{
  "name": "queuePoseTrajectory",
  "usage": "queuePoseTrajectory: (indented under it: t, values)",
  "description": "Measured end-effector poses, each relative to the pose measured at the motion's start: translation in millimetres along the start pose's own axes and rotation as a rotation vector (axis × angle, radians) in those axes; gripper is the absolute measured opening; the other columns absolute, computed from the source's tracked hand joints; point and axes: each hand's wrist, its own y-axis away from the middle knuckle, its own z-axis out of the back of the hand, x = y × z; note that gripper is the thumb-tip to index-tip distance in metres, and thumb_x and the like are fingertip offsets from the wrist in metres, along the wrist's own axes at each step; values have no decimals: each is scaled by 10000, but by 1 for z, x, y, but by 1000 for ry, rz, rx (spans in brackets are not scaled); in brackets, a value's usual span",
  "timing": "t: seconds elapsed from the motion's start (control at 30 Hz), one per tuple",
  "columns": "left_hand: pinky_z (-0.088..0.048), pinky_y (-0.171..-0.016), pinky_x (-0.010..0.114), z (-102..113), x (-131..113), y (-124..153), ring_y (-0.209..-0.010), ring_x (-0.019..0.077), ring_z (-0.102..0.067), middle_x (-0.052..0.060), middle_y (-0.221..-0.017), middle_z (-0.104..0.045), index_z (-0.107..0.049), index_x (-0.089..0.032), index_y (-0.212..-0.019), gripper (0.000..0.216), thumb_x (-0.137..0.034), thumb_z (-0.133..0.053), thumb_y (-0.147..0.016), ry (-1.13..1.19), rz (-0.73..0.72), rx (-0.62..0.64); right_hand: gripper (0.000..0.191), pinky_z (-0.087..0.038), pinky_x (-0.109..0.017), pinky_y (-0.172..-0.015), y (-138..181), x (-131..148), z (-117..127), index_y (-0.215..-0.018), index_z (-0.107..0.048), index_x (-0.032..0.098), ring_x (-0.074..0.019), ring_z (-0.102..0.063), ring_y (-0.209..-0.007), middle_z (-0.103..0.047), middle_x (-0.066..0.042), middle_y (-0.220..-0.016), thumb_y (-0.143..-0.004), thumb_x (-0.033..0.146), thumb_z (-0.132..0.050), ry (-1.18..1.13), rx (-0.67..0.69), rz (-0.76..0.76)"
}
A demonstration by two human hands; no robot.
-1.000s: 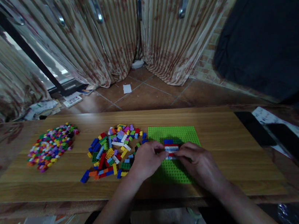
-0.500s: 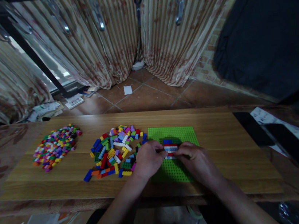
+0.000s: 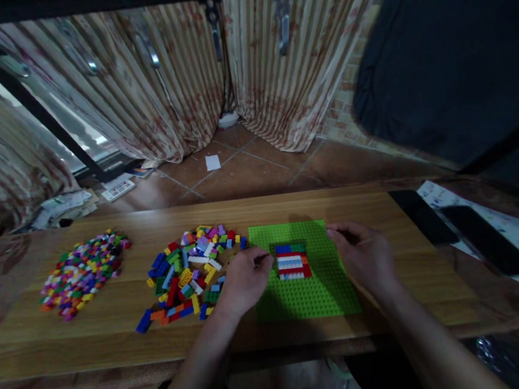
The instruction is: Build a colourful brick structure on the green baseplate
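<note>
This looks like a room in a home: striped, flowered curtains hang beyond the table, brown floor tiles show behind it, papers lie past its left end, and toy bricks cover part of it.

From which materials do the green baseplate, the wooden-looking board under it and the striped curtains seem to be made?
Green baseplate: probably moulded plastic, fairly matte; regular rows of studs.
Board: wood or wood-look laminate, smooth, slight sheen; long grain lines.
Striped curtains: most likely fabric, matte; soft hanging folds.
</note>
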Motion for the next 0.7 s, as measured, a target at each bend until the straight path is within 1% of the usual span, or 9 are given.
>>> queuePoseTrajectory:
  t: [0.07, 0.2, 0.33, 0.5, 0.6, 0.7]
  values:
    - [-413, -618, 242, 0, 1, -2, -657, 142, -584, 3, -679, -657, -671, -170, -747, 262, -299, -473, -862, -7, -8, -18, 256, -517, -346, -738, 2, -2, -2, -869, -726, 177, -209, -676, -772, -739, -72, -864, -805, 400, -618, 28, 32, 19]
    - [-416, -621, 243, -2, 0, -2, -680, 146, -595, 12, -711, -669, -666, -169, -774, 263, -307, -466, -875, 19, -22, -30, 270, -520, -337, -715, 4, -2, -3, -878, -725, 174, -213, -681, -766, -742, -78, -864, -819, 404, -598, 67, 32, 37]
    - [-456, -674, 256, -10, -4, 2, -747, 166, -636, 23, -782, -703, -681, -180, -829, 173, -293, -549, -827, 44, 7, -25, 290, -523, -331, -692, 7, 1, -5, -887, -727, 178, -219, -690, -766, -746, -79, -865, -833, 420, -575, 106, 74, 68]
    - [-480, -685, 282, -22, -8, 7, -750, 189, -654, 42, -802, -720, -691, -184, -846, 137, -277, -611, -783, -37, 67, -81, 282, -531, -340, -720, 12, 2, -12, -886, -731, 203, -223, -697, -799, -751, -66, -891, -831, 434, -579, 156, 132, 89]
    - [-490, -688, 290, -26, -9, 10, -738, 193, -658, 43, -793, -724, -696, -197, -846, 134, -279, -604, -793, -79, 67, -109, 289, -535, -356, -746, 14, 1, -15, -897, -732, 207, -231, -697, -815, -750, -66, -903, -832, 446, -583, 169, 149, 107]
    - [-500, -699, 288, -25, -10, 13, -748, 196, -664, 45, -813, -731, -701, -208, -870, 153, -285, -580, -815, -69, 49, -123, 292, -537, -354, -761, 17, 3, -18, -905, -729, 217, -232, -695, -838, -745, -62, -926, -835, 461, -584, 175, 157, 112]
